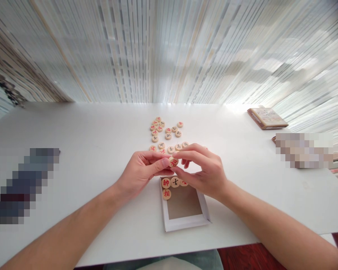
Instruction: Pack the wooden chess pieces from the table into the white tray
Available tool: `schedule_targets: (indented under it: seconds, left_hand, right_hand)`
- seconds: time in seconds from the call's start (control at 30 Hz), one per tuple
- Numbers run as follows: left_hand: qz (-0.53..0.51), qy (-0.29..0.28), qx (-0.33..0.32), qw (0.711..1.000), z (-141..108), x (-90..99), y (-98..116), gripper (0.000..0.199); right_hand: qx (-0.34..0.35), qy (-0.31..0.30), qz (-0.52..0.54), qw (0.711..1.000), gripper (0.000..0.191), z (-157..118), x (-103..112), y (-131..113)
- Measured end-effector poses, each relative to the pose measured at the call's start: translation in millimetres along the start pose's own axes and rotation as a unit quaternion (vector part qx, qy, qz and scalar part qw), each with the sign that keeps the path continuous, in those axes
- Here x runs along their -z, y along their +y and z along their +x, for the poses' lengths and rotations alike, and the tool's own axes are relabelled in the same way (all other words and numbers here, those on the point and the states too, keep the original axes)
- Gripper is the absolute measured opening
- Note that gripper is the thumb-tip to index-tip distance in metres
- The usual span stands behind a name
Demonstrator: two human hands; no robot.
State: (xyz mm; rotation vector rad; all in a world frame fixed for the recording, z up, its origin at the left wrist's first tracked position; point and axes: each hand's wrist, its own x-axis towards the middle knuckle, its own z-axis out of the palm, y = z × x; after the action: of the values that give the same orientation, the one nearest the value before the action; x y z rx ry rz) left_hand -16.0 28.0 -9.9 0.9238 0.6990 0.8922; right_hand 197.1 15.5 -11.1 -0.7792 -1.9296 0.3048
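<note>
Between both hands, above the far edge of a white box tray, is a round wooden Chinese chess piece [173,162] with a red character facing up. My left hand [142,168] pinches its left side between thumb and fingers. The thumb and index finger of my right hand [204,168] close around its right side, the other fingers curled. Below, the shallow box tray [186,225] holds several pieces: a red-marked piece [166,183], a black-marked piece [175,182] and another red one partly under my right hand in the top row, and a red piece [166,194] below them.
Loose red and black chess pieces [168,135] are scattered on the white table [101,131] beyond my hands, some partly hidden. A flat box [267,118] lies at the far right, near a blurred-out object [304,150]. Another blurred-out dark object [25,187] is at left. Striped curtains hang behind.
</note>
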Motion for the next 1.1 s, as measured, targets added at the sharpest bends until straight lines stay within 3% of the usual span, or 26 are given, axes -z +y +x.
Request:
schedule_targets:
  seconds: [0.2, 0.37, 0.57, 0.9, 1.1]
  left_hand:
    - [0.011, -0.016, -0.006, 1.000, 0.8, -0.4, -0.8, 0.019]
    - [0.008, 0.014, -0.030, 0.999, 0.5, -0.7, -1.3, 0.024]
    - [0.018, 0.034, -0.064, 0.997, 0.5, 0.4, -1.2, 0.026]
    - [0.004, 0.043, -0.062, 0.997, -1.7, -2.1, -2.1, 0.021]
    - [0.006, 0.061, -0.051, 0.997, -1.1, -2.4, -1.7, 0.025]
  right_hand:
    - [0.027, -0.002, 0.022, 0.999, 0.018, 0.4, 1.7, -0.6]
    - [0.043, 0.010, 0.016, 0.999, 0.017, 0.1, 0.4, 0.6]
    - [0.026, 0.011, 0.016, 0.999, 0.018, -0.7, -2.0, 1.3]
    - [-0.018, 0.013, 0.029, 0.999, 0.026, -2.4, -3.5, 1.6]
    - [-0.021, 0.013, 0.042, 0.999, 0.019, -2.8, -3.1, 0.7]
